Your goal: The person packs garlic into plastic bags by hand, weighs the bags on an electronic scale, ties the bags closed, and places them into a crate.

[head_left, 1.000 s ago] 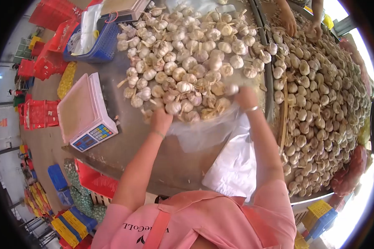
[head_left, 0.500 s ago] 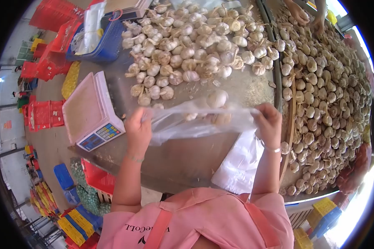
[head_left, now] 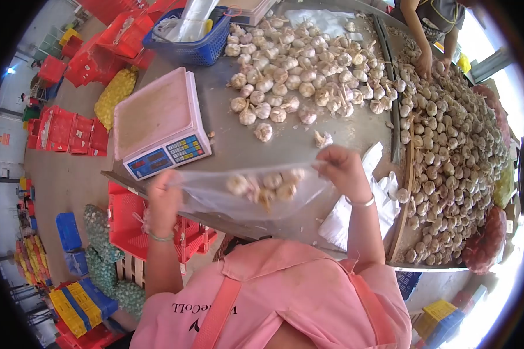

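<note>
A clear plastic bag [head_left: 212, 192] is stretched between my two hands, with several garlic bulbs [head_left: 286, 191] lying in its middle. My left hand [head_left: 165, 198] is closed on one end of the bag, beside the digital scale [head_left: 157, 122]. At the other end, the fingers of my right hand [head_left: 343, 170] pinch the bag near its edge. A loose pile of garlic [head_left: 297, 70] covers the far part of the metal table [head_left: 227, 139]. One garlic bulb [head_left: 322, 139] lies apart from it, just beyond my right hand.
White plastic bags [head_left: 343, 218] lie by my right forearm. A blue basket [head_left: 206, 49] stands behind the scale. Past a divider [head_left: 410, 174] spreads a bigger garlic heap [head_left: 448, 157], where another person's hands [head_left: 426, 63] work. Red crates [head_left: 128, 224] sit below the table's left edge.
Both hands have moved left and toward my body with the bag. The garlic bulbs now rest together inside it, and the view has shifted, showing more of the other person.
</note>
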A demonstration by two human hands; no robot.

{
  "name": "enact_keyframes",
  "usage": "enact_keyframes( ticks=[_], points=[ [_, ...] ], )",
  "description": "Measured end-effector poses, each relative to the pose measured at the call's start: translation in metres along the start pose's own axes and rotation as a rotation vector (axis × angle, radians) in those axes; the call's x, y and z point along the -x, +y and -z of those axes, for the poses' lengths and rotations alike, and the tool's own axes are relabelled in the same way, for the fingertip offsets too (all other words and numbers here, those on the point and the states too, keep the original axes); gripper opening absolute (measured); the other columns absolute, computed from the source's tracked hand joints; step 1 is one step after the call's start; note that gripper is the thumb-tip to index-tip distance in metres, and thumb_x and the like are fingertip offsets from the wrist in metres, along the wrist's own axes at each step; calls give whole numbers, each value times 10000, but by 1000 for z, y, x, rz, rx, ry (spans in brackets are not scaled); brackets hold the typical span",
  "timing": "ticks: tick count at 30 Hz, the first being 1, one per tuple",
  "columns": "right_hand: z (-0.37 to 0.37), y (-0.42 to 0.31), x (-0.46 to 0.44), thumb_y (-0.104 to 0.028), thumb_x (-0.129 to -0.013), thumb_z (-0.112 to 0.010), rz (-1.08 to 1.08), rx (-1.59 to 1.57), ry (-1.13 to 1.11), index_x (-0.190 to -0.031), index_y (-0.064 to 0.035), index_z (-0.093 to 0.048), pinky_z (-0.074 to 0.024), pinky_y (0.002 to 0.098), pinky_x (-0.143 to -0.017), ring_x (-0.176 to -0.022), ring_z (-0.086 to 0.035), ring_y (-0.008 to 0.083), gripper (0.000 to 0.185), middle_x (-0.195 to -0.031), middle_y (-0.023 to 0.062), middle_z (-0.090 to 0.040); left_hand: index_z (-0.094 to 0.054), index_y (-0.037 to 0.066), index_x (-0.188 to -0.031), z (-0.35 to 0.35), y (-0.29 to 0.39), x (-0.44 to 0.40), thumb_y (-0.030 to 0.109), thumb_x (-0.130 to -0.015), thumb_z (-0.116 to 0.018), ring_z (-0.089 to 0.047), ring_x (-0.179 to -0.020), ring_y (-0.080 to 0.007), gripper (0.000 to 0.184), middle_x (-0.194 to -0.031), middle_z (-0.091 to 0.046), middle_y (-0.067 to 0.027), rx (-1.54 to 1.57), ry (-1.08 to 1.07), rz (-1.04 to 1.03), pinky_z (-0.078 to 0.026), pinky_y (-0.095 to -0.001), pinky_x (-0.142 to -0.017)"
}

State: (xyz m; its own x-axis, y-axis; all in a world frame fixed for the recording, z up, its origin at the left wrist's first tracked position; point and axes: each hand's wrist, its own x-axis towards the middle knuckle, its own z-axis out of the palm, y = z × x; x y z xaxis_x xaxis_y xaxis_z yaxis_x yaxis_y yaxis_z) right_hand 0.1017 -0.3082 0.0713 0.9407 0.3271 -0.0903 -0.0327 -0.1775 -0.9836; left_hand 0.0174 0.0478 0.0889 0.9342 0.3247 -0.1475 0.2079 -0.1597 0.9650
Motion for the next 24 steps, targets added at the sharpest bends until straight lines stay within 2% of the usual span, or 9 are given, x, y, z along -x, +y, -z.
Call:
enact_keyframes(
  ticks=[5,8,12,15,17,20,21,23,24],
  points=[
    [-91,-85,-57,-12,-793,-596,275,-48,136,-811,1,-551,-412,192,-526,-598,-523,49,50,-666,10,-578,-552,18,-906,89,48,-53,-51,-786,-405,-390,-462,-48,202,-564,-452,13,213,256,-382,-335,-198,-428],
    [-147,-114,-106,-72,-806,-613,405,-56,218,-843,-3,-569,-424,193,-528,-607,-541,57,90,-676,19,-600,-524,23,-873,141,64,-89,-21,-814,-419,-430,-496,-73,128,-582,-467,-5,122,288,-579,-385,-221,-493],
    [-212,-93,-183,-89,-771,-631,327,-196,216,-756,0,-581,-398,212,-496,-559,-486,56,103,-616,6,-559,-534,25,-896,184,37,-141,12,-831,-442,-491,-532,-81,113,-625,-516,-13,137,271,-471,-415,-211,-525],
    [-243,-48,-208,-159,-759,-651,260,88,240,-750,-15,-599,-405,231,-487,-534,-487,72,153,-608,15,-563,-552,38,-923,209,-5,-162,73,-857,-490,-556,-602,-89,96,-675,-560,-20,168,107,-259,-453,-213,-554],
    [-252,-49,-197,-166,-779,-645,117,57,166,-773,-17,-616,-419,228,-480,-556,-510,67,152,-625,6,-581,-557,47,-936,222,-25,-163,109,-868,-512,-565,-616,-95,102,-702,-572,-22,302,70,-161,-465,-220,-556],
    [-249,-37,-184,-218,-796,-661,69,-79,107,-952,-24,-598,-449,223,-587,-708,-551,67,256,-814,35,-622,-557,39,-954,237,-43,-156,116,-860,-542,-566,-628,-103,123,-734,-583,-27,403,42,-151,-463,-215,-574],
    [-240,-14,-191,-282,-776,-678,52,-37,128,-1022,-25,-579,-460,252,-681,-814,-559,104,369,-911,67,-617,-555,36,-965,239,-45,-157,118,-857,-552,-567,-642,-104,136,-747,-587,-29,449,25,-161,-462,-213,-587],
    [-214,39,-205,-346,-725,-706,59,324,252,-1055,-24,-569,-466,318,-757,-862,-582,203,481,-958,99,-619,-544,32,-992,241,-49,-159,114,-854,-556,-568,-659,-105,162,-762,-590,-32,476,24,-163,-460,-213,-602],
    [-202,51,-203,-373,-662,-733,36,691,306,-1130,-59,-533,-439,397,-840,-980,-553,289,599,-1105,131,-571,-533,27,-1019,242,-50,-160,110,-851,-560,-568,-677,-107,190,-777,-592,-34,494,22,-172,-458,-213,-617]
  ],
)
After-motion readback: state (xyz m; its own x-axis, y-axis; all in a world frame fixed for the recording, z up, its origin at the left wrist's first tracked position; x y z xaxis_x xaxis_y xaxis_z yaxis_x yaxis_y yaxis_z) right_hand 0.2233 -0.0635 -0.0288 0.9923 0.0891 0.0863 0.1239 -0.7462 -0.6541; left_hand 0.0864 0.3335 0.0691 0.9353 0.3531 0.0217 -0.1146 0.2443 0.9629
